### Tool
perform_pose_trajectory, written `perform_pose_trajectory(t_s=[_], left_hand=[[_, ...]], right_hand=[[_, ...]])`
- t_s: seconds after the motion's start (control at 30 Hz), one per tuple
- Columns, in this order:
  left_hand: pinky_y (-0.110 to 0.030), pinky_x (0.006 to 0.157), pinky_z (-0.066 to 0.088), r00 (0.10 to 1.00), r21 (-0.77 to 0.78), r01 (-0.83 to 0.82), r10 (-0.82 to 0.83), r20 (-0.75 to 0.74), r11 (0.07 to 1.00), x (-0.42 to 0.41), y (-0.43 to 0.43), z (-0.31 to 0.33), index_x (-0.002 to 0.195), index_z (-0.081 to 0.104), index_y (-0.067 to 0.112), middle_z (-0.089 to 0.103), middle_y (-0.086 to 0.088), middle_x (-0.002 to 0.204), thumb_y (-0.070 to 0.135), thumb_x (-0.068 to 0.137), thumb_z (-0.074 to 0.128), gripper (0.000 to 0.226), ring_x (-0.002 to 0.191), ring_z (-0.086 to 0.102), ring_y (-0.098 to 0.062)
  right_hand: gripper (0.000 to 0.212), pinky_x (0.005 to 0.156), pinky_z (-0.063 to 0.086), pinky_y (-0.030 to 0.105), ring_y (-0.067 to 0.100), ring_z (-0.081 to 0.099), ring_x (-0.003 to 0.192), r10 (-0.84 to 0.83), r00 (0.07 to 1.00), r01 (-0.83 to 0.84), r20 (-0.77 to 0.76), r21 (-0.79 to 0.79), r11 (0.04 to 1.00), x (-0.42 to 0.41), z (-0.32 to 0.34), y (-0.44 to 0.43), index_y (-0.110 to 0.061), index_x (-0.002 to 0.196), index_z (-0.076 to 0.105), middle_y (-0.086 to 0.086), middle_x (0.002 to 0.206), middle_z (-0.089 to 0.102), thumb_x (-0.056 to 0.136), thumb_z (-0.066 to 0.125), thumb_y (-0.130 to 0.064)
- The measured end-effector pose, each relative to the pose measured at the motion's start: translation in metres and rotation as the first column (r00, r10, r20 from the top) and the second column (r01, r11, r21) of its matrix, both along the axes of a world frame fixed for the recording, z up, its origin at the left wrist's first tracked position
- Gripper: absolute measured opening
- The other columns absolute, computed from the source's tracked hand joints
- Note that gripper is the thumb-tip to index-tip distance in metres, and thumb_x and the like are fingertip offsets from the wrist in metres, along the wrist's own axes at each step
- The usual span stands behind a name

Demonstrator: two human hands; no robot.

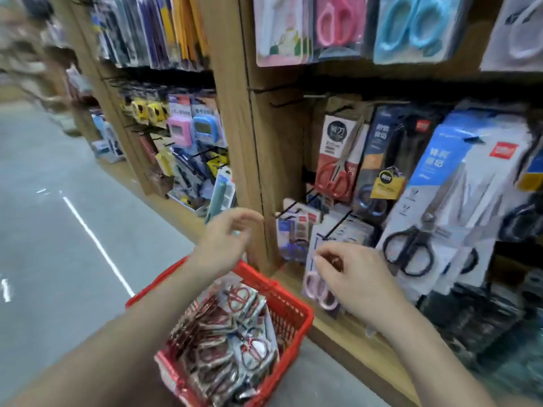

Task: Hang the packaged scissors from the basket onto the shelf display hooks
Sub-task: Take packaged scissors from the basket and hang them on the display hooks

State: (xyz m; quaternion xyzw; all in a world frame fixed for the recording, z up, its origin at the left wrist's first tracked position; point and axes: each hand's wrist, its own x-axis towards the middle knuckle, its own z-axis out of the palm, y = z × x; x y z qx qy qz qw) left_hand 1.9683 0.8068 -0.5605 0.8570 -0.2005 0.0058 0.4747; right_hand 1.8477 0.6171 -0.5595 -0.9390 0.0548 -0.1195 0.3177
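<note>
Over the red plastic basket [294,314] of packaged red-handled scissors [235,342], my left hand [226,240] hangs slack and empty; whether my right hand [352,279] pinches anything, I cannot tell.

Left hand [226,239] higher, loosely curled; right hand [349,277] lower, fingers [324,255] curled inward

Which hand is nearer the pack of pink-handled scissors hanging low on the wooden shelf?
Right. The right hand is directly over the pack of pink-handled scissors, covering its upper part. The left hand is off to the left, above the red plastic basket.
</note>
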Motion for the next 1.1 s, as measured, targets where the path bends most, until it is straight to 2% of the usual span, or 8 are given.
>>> perform_pose_trajectory(t_s=[0.23, 0.37, 0.47, 0.57, 0.67, 0.8, 0.97, 1.1], left_hand=[[-0.028, 0.069, 0.049, 0.940, 0.229, -0.168, 0.226, -0.254, 0.959, 0.050, 0.129, -0.056, 0.081, 0.073, 0.018, 0.073, -0.008, 0.079, 0.001, 0.092, 0.057, 0.025, 0.069, 0.063, -0.016], [-0.024, 0.072, 0.049, 0.891, 0.390, -0.177, 0.315, -0.326, 0.904, 0.066, 0.168, -0.127, 0.088, 0.074, 0.018, 0.072, 0.003, 0.087, 0.005, 0.092, 0.058, 0.020, 0.081, 0.066, -0.014], [-0.023, 0.078, 0.049, 0.921, 0.574, -0.018, 0.237, -0.309, 0.818, 0.078, 0.165, -0.191, 0.103, 0.071, 0.019, 0.071, 0.004, 0.106, 0.015, 0.093, 0.061, 0.014, 0.091, 0.064, -0.012], [-0.036, 0.091, 0.053, 0.917, 0.768, 0.155, 0.198, -0.346, 0.622, 0.090, 0.150, -0.260, 0.132, 0.048, 0.016, 0.059, -0.009, 0.134, 0.044, 0.086, 0.067, 0.057, 0.111, 0.062, -0.025], [-0.051, 0.101, 0.048, 0.917, 0.893, 0.205, 0.242, -0.319, 0.401, 0.097, 0.138, -0.310, 0.149, 0.020, 0.016, 0.018, -0.023, 0.161, 0.056, 0.079, 0.070, 0.094, 0.133, 0.045, -0.042], [-0.047, 0.083, 0.056, 0.976, 0.915, 0.064, 0.166, -0.141, 0.399, 0.104, 0.135, -0.319, 0.128, 0.042, 0.013, 0.052, -0.022, 0.130, 0.014, 0.089, 0.058, 0.042, 0.110, 0.059, -0.038], [-0.036, 0.060, 0.047, 0.997, 0.899, -0.047, 0.078, 0.014, 0.436, 0.101, 0.146, -0.272, 0.116, 0.052, 0.016, 0.064, -0.007, 0.105, 0.018, 0.088, 0.055, 0.028, 0.084, 0.065, -0.030], [-0.027, 0.044, 0.035, 0.932, 0.835, -0.060, -0.269, 0.244, 0.547, 0.066, 0.134, -0.212, 0.101, 0.061, 0.012, 0.066, -0.009, 0.096, 0.016, 0.080, 0.066, 0.022, 0.056, 0.060, -0.026]], right_hand=[[0.019, 0.094, 0.051, 0.036, 0.013, 0.066, 0.099, 0.203, 0.926, -0.110, -0.318, 0.286, 0.952, 0.077, -0.109, 0.062, -0.035, 0.103, 0.066, -0.009, 0.100, 0.070, 0.090, 0.062, -0.022], [0.023, 0.074, 0.051, 0.036, 0.030, 0.067, 0.090, 0.223, 0.836, 0.071, -0.501, 0.503, 0.861, 0.108, -0.160, 0.094, -0.028, 0.114, 0.060, 0.011, 0.110, 0.069, 0.095, 0.058, -0.014], [0.022, 0.083, 0.055, 0.036, 0.027, 0.065, 0.103, 0.244, 0.775, 0.233, -0.582, 0.624, 0.746, 0.129, -0.197, 0.117, -0.029, 0.115, 0.060, 0.009, 0.115, 0.066, 0.098, 0.055, -0.016], [0.019, 0.095, 0.056, 0.042, 0.020, 0.064, 0.105, 0.266, 0.723, 0.374, -0.638, 0.685, 0.626, 0.141, -0.234, 0.137, -0.031, 0.114, 0.061, 0.007, 0.125, 0.061, 0.099, 0.055, -0.019], [0.025, 0.088, 0.058, 0.037, 0.019, 0.065, 0.108, 0.288, 0.678, 0.467, -0.676, 0.699, 0.541, 0.146, -0.256, 0.147, -0.027, 0.122, 0.059, 0.005, 0.131, 0.059, 0.098, 0.058, -0.020], [0.022, 0.079, 0.057, 0.036, 0.024, 0.068, 0.104, 0.287, 0.664, 0.573, -0.690, 0.717, 0.397, 0.154, -0.265, 0.151, -0.022, 0.119, 0.061, 0.010, 0.123, 0.065, 0.100, 0.055, -0.014], [0.027, 0.080, 0.057, 0.042, 0.032, 0.068, 0.105, 0.322, 0.662, 0.611, -0.676, 0.737, 0.291, 0.166, -0.263, 0.155, -0.020, 0.126, 0.058, 0.014, 0.122, 0.067, 0.099, 0.057, -0.024], [0.040, 0.071, 0.055, 0.037, 0.028, 0.072, 0.083, 0.455, 0.584, 0.621, -0.672, 0.731, 0.282, 0.169, -0.247, 0.164, -0.024, 0.109, 0.068, 0.010, 0.094, 0.075, 0.092, 0.053, -0.056]])
